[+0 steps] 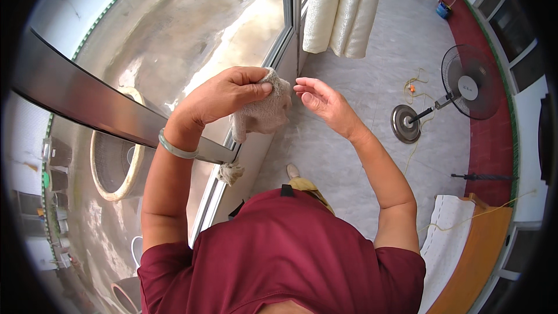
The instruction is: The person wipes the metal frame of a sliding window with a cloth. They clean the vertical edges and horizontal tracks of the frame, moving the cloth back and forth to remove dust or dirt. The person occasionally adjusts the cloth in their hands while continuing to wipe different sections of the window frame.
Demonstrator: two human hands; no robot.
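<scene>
My left hand (226, 96) is closed on a damp-looking beige cleaning rag (264, 113), pinching its upper edge between thumb and fingers. Below the fingers the rag hangs in loose folds, over the low wall beside the window. Just right of the cloth, my right hand (328, 107) is held up with nothing in it, its fingers slightly bent and apart from the thumb. A second small crumpled cloth (231, 172) lies on the window track at the foot of the metal window post (110, 102).
A cream curtain (343, 11) hangs ahead, beside the window frame (285, 29). To the right, a pedestal fan (407, 123) stands on the grey floor (343, 174), with a yellow cord (415, 90) near it. A wooden bench with a white cover (444, 238) is at lower right.
</scene>
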